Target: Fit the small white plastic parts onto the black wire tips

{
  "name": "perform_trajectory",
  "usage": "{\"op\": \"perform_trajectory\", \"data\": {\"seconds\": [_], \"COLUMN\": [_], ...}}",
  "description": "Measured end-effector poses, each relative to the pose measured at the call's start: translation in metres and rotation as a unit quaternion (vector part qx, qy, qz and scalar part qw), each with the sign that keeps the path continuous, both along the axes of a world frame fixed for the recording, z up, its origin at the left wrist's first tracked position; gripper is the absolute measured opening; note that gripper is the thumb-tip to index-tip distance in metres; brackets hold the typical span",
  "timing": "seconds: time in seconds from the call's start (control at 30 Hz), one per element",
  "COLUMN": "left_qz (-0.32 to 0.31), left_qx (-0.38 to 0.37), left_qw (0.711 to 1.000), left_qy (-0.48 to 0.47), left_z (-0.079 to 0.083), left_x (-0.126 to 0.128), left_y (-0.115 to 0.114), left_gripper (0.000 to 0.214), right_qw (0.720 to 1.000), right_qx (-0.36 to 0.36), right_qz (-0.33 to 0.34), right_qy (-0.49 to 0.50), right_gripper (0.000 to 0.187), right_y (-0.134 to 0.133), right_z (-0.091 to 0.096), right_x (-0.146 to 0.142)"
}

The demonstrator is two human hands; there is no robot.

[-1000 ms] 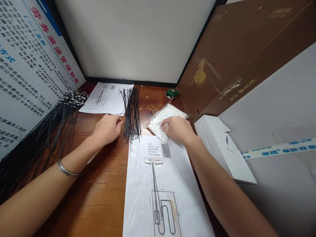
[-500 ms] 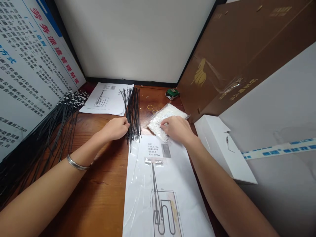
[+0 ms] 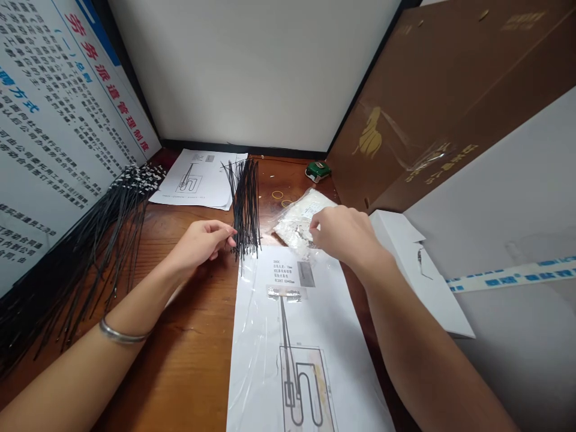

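Note:
My left hand (image 3: 204, 240) is at the lower left edge of a bundle of thin black wires (image 3: 246, 201). Its thumb and fingers are pinched at the wires' near ends, apparently on a black wire that is hard to separate from the rest. My right hand (image 3: 344, 234) hovers at the near right side of an open clear plastic bag of small white pieces (image 3: 297, 225). Its fingers are curled in a pinch, and whatever lies between the fingertips is too small to make out. Beneath both hands runs a plastic-covered drawing sheet (image 3: 256, 324).
More black wires with white ends (image 3: 121, 210) lie at the left. Behind are another printed drawing (image 3: 173, 192), yellow rubber bands (image 3: 278, 195) and a green tape measure (image 3: 317, 171). A brown box (image 3: 405, 102) and a white carton (image 3: 405, 264) border the right side.
My right hand has lifted slightly and shifted right, away from the white pieces. My left hand's fingers have turned and moved a little lower along the wires. The view has shifted slightly.

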State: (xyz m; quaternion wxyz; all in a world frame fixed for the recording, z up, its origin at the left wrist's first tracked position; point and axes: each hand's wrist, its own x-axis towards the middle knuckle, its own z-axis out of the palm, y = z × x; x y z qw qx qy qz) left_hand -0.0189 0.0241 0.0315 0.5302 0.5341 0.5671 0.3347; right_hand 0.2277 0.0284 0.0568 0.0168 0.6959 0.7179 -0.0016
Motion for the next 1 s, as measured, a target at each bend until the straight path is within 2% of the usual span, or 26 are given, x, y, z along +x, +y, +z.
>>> {"op": "perform_trajectory", "data": {"seconds": [0.07,0.1,0.13,0.17,0.2,0.27,0.33,0.37,0.47,0.6,0.7,0.77,0.9,0.97,1.0], "left_qz": [-0.011,-0.025,-0.041,-0.062,-0.083,-0.125,-0.160,-0.171,-0.187,-0.162,-0.076,-0.036,-0.040,-0.040,-0.035], "left_qx": [-0.017,-0.022,-0.024,-0.027,-0.032,-0.044,-0.052,-0.050,-0.038,-0.014,-0.008,-0.011,0.015,0.014,0.007], "left_qw": [0.998,0.995,0.993,0.990,0.988,0.982,0.978,0.977,0.976,0.980,0.985,0.989,0.993,0.993,0.992], "left_qy": [-0.064,-0.090,-0.110,-0.122,-0.130,-0.133,-0.125,-0.119,-0.103,-0.117,-0.155,-0.146,-0.106,-0.113,-0.119], "left_z": [-0.001,-0.003,-0.006,-0.008,-0.012,-0.018,-0.022,-0.024,-0.025,-0.026,-0.029,-0.030,-0.028,-0.027,-0.028], "left_x": [-0.002,-0.002,-0.003,-0.004,-0.004,-0.005,-0.006,-0.006,-0.007,-0.006,-0.003,-0.001,-0.002,-0.004,-0.005], "left_y": [-0.013,-0.018,-0.023,-0.026,-0.029,-0.034,-0.036,-0.037,-0.038,-0.038,-0.037,-0.037,-0.037,-0.037,-0.037], "left_gripper": [0.016,0.018,0.019,0.019,0.019,0.021,0.023,0.023,0.023,0.029,0.033,0.033,0.033,0.031,0.030], "right_qw": [0.999,0.996,0.987,0.965,0.927,0.832,0.770,0.755,0.729,0.728,0.725,0.717,0.698,0.689,0.689], "right_qx": [0.027,0.054,0.083,0.110,0.126,0.127,0.108,0.100,0.057,0.112,0.151,0.127,0.044,0.034,0.045], "right_qz": [-0.021,-0.012,0.015,0.058,0.107,0.157,0.166,0.150,0.106,0.093,0.130,0.177,0.279,0.285,0.265], "right_qy": [0.026,0.069,0.138,0.230,0.338,0.516,0.606,0.630,0.674,0.670,0.659,0.662,0.659,0.665,0.674], "right_gripper": [0.016,0.015,0.014,0.013,0.011,0.011,0.009,0.009,0.009,0.008,0.008,0.008,0.011,0.011,0.011], "right_y": [-0.006,-0.008,-0.010,-0.012,-0.014,-0.017,-0.020,-0.022,-0.027,-0.031,-0.036,-0.043,-0.057,-0.059,-0.058], "right_z": [0.008,0.009,0.007,0.002,-0.006,-0.025,-0.045,-0.053,-0.065,-0.065,-0.064,-0.064,-0.063,-0.062,-0.062], "right_x": [-0.004,-0.008,-0.014,-0.022,-0.032,-0.054,-0.074,-0.082,-0.094,-0.093,-0.094,-0.098,-0.107,-0.108,-0.107]}}
